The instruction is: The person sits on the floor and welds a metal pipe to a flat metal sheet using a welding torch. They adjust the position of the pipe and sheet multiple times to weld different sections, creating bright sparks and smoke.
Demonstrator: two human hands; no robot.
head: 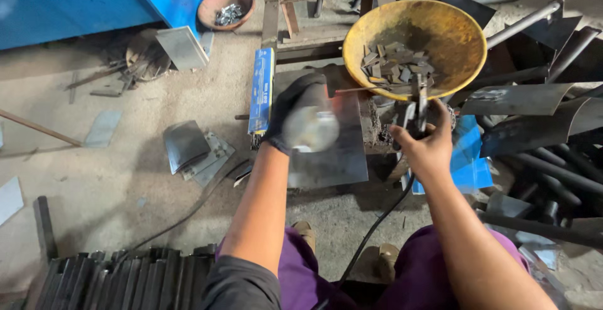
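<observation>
Electrode holder gripped in right hand; gloved left hand, blurred, beside long blue box.

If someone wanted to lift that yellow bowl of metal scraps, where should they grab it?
Probably the yellow bowl is best taken by its rim, from the far side, fingers hooked over the edge. The rim is thin and bare there, while the right hand with its tool crowds the near edge. The scraps suggest weight, so two hands.
</observation>
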